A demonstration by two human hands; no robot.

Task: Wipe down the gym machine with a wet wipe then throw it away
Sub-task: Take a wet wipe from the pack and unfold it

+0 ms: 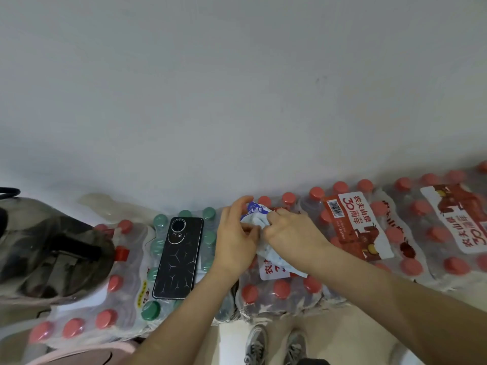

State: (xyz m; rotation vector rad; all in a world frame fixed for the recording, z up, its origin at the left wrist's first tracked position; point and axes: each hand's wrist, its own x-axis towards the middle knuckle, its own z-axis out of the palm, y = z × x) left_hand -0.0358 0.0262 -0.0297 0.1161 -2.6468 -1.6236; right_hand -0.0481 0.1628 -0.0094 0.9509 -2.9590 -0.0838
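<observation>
A white and blue wet wipe pack (257,213) lies on top of shrink-wrapped packs of red-capped water bottles (282,289) against a white wall. My left hand (234,238) grips the pack's left side, thumb near its top edge. My right hand (292,233) pinches at the pack's middle, and crumpled white material (271,255) shows below it. Whether that is a wipe or the pack's lower part is unclear. No gym machine is in view.
A black phone (178,256) lies face down on a pack of green-capped bottles (209,214). A dark bag (50,248) sits at the left. More red-capped bottle packs (411,230) run to the right. My shoes (274,346) stand on the pale floor below.
</observation>
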